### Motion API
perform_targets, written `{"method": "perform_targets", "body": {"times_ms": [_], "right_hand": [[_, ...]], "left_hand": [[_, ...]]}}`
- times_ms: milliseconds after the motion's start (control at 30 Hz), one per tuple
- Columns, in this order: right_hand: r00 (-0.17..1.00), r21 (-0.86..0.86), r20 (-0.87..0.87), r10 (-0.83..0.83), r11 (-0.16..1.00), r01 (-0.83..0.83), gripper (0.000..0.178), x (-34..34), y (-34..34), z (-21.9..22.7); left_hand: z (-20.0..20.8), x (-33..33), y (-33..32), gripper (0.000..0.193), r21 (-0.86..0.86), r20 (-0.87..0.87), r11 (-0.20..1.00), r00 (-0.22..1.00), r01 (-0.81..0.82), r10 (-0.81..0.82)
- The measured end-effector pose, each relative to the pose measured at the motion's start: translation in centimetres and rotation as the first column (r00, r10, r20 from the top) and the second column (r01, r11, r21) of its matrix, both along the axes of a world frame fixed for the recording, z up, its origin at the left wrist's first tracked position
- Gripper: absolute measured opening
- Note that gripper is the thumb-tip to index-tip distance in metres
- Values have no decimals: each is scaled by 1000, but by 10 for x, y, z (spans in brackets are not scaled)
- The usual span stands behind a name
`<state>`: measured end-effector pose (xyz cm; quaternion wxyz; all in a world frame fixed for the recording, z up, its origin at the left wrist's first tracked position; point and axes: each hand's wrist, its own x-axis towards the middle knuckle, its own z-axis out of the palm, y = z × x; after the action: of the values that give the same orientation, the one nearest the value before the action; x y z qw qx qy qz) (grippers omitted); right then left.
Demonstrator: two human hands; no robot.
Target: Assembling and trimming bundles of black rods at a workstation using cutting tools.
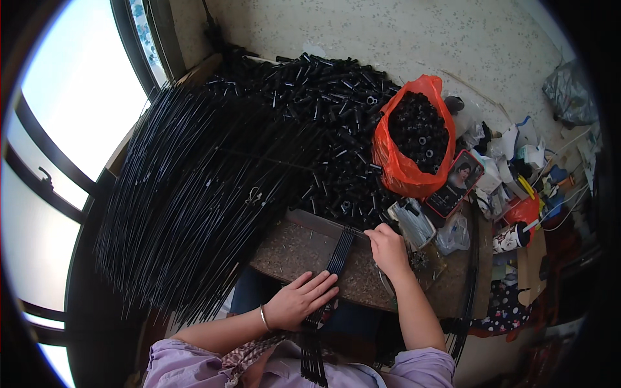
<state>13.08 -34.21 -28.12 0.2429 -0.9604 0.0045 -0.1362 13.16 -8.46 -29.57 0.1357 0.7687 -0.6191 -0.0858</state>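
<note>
A row of thin black rods lies side by side across the brown work board, running back toward my lap. My left hand rests flat with its fingers stretched, the fingertips on the near part of the row. Just right of the rods' far ends, my right hand is closed in a pinch by the strip along the board's far edge. What sits between its fingertips is too small to make out.
A large sheaf of long black rods covers the left side. Black tubular parts are heaped behind the board. A red plastic bag holds small black pieces. At right are a phone, a clear container and a patterned cup.
</note>
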Motion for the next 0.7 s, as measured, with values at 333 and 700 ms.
{"method": "perform_targets", "body": {"times_ms": [333, 700], "right_hand": [[998, -213, 6, 69, 975, -66, 11, 18, -5, 2], [1000, 20, -14, -18, 1000, 18, 13, 17, 6, -10]], "left_hand": [[4, 2, -1, 79, -17, -31, 1000, 999, 15, -16], [4, 3, 3, 85, -115, -90, 993, 995, 21, -31]]}}
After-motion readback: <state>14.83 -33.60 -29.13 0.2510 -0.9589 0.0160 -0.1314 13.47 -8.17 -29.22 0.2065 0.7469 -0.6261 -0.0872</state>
